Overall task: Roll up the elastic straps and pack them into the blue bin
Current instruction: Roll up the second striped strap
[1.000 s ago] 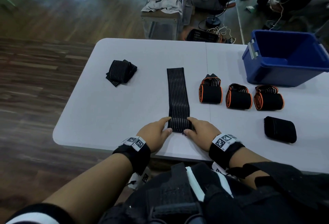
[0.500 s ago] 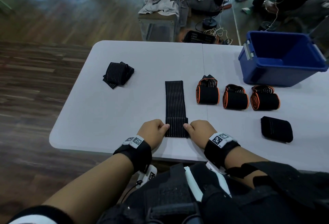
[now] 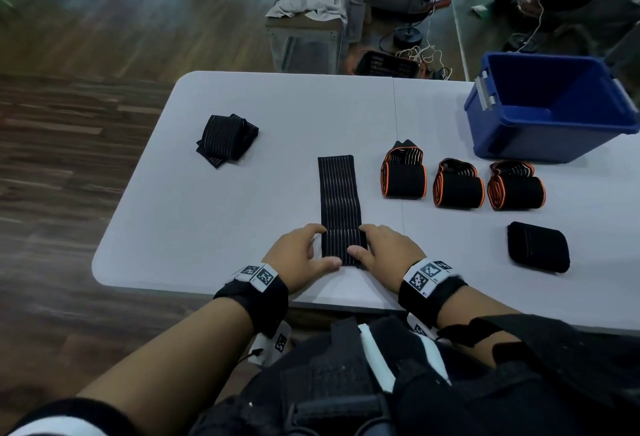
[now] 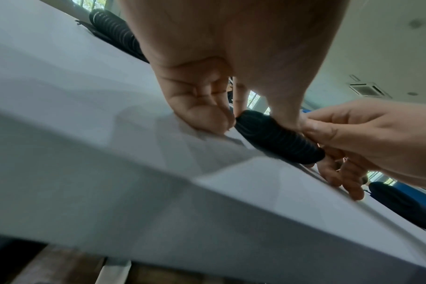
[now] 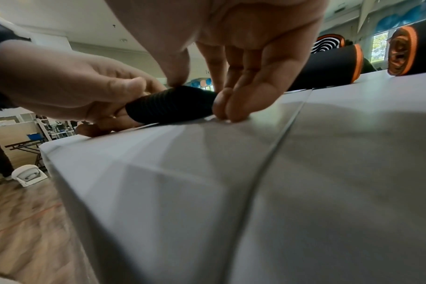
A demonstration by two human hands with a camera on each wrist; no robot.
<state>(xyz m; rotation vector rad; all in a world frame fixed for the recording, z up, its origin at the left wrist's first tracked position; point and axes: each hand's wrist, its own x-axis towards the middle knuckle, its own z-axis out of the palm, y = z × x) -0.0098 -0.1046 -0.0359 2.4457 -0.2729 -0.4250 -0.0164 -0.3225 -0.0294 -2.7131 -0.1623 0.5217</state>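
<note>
Here, near the tabletop's [image 3: 242, 227] front edge, my left hand [image 3: 299, 259] and right hand [image 3: 388, 252] pinch the striped elastic strap's [image 3: 341, 203] rolled end between them.

Black wristbands [image 3: 254, 300] with white square-patterned marker tags [image 3: 427, 274], dark clothing [image 3: 346, 383]

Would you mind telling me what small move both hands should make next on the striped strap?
Probably roll it forward again: the left hand and right hand pinch a small roll, while most of the striped strap lies flat.
</note>
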